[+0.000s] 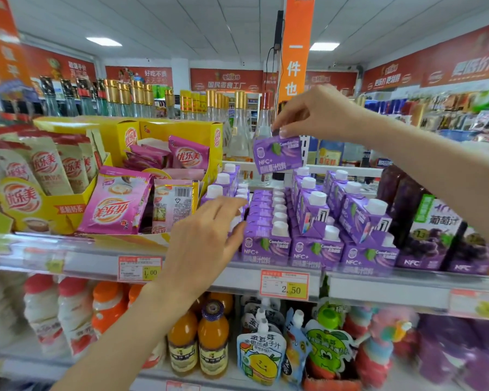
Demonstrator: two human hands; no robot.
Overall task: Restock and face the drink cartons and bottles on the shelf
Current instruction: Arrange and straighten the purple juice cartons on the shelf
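Observation:
Several small purple drink cartons (267,244) with white caps stand in rows on the upper shelf (237,275), some stacked in a second layer at the right. My right hand (311,114) pinches one purple carton (277,156) by its top and holds it in the air above the rows. My left hand (209,235) reaches to the left end of the rows, fingers spread and touching the side of the front carton there. Whether those fingers grip a carton is hidden.
Pink milk-tea sachets (116,204) in yellow display boxes fill the shelf's left. Tall purple grape-juice cartons (432,238) stand at the right. Clear liquor bottles (239,128) rise behind. Orange juice bottles (212,337) and fruit pouches (261,354) sit on the lower shelf.

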